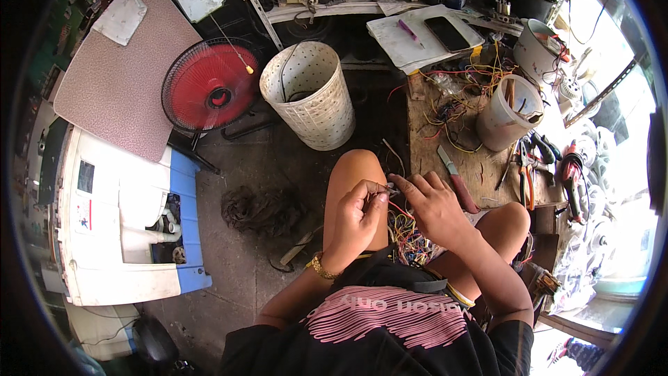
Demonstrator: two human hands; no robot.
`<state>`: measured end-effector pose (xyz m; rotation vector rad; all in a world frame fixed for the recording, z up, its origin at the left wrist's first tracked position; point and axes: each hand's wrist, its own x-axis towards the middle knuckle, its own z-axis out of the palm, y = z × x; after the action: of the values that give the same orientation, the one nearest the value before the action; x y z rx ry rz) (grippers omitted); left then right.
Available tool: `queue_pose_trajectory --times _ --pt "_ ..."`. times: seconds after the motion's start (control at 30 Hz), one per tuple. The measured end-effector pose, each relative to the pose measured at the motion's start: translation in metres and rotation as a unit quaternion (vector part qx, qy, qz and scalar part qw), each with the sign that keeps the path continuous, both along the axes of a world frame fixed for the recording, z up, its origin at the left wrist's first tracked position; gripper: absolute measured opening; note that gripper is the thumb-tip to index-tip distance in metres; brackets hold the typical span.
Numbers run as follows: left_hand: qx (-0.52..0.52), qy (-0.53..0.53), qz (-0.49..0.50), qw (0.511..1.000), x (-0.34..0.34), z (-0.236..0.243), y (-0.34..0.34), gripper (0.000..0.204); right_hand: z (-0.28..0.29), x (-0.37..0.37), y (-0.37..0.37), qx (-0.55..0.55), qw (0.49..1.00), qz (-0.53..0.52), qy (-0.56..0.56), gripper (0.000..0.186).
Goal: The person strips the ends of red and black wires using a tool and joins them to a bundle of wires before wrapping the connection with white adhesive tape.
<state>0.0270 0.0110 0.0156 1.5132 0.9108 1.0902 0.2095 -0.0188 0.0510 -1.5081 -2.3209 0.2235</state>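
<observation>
My left hand [360, 214], with a gold bracelet at its wrist, is closed in a pinch above my left thigh. Its fingertips meet those of my right hand [437, 207], which is also pinching. Between them is the end of a thin wire [398, 207], reddish where it shows below the fingers; a small pale bit at the tips is too small to make out. In my lap, under the hands, lies a tangled bundle of multicoloured wires [412, 238]. A knife [447, 161] with a red handle rests on the wooden bench [433, 141] beside my right hand.
Pliers [527, 179] and other hand tools lie at the bench's right. A whitish tub [495, 125] stands among loose wires. Ahead are a speckled bin [320, 115] and a red fan [209, 90]. A phone [447, 33] lies on a white pad [393, 45].
</observation>
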Motion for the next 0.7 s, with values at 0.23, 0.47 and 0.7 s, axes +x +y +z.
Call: queue_pose_trajectory --times 0.23,0.47,0.7 --pt "-0.02 -0.003 -0.009 1.0 0.009 -0.018 0.005 0.007 -0.032 0.001 0.01 -0.055 0.979 -0.056 0.187 0.026" --pt "-0.106 -0.002 -0.008 0.994 0.01 -0.023 0.004 0.011 -0.048 0.004 0.024 -0.114 0.954 -0.12 0.25 0.013" --pt "-0.187 -0.058 -0.099 0.976 0.001 -0.021 -0.027 0.012 -0.054 0.142 0.056 0.086 0.862 -0.329 0.375 0.026"
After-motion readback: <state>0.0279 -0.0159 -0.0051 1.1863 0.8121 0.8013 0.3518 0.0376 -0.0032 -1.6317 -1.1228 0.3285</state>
